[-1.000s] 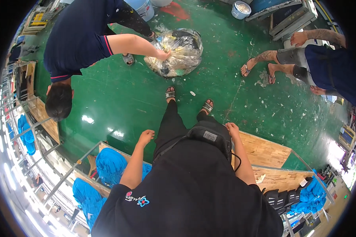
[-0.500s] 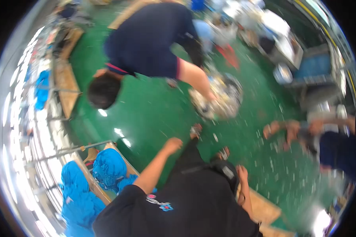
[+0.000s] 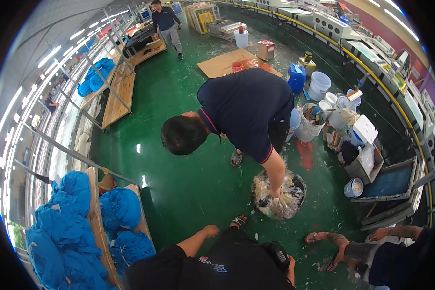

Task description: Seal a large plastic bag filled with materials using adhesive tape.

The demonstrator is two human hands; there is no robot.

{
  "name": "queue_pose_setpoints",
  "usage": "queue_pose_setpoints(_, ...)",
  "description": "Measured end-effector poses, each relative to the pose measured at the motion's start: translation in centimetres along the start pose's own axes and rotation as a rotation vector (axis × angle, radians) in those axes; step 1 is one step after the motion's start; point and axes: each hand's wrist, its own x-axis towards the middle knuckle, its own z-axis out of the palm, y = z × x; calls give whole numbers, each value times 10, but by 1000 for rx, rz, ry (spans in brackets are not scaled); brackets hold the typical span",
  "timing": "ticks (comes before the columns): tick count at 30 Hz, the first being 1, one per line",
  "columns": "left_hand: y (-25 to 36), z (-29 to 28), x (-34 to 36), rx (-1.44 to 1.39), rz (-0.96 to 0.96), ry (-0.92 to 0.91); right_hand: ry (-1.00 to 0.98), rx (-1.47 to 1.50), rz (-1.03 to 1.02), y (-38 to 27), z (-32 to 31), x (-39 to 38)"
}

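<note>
My left hand point(image 3: 210, 231) hangs beside my leg with its fingers curled in, and nothing shows in it. My right hand point(image 3: 291, 267) is at my other side, by a black pouch point(image 3: 277, 254) at my waist; its fingers are mostly hidden. In front of me on the floor lies a clear plastic bag full of crumpled waste point(image 3: 264, 199). A co-worker in a dark blue shirt point(image 3: 249, 99) bends over it, one hand on its top. Neither of my hands touches the bag.
Wooden carts with blue cloth bundles point(image 3: 65, 212) stand at the left. Paint buckets point(image 3: 320, 86), a blue jug point(image 3: 297, 77) and a framed screen point(image 3: 389, 181) line the right. Another person point(image 3: 401, 256) is low at the right. Someone walks point(image 3: 167, 26) at the back.
The view has tilted up and steadied, so the far floor and buckets now show. The bent co-worker and the waste bag appear lower in the picture. My left hand remains by my leg.
</note>
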Motion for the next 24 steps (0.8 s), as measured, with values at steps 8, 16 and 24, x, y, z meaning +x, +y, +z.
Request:
queue_pose_setpoints(8,4,-12,4,-21,-37,-33,-25,-119,-87,-56,8,24)
queue_pose_setpoints(16,25,-48,30,-81,-61,92,11,-107,-132,-84,-31,41)
queue_pose_setpoints(24,107,64,24,-221,-208,39,105,-98,-114,-64,-137,69)
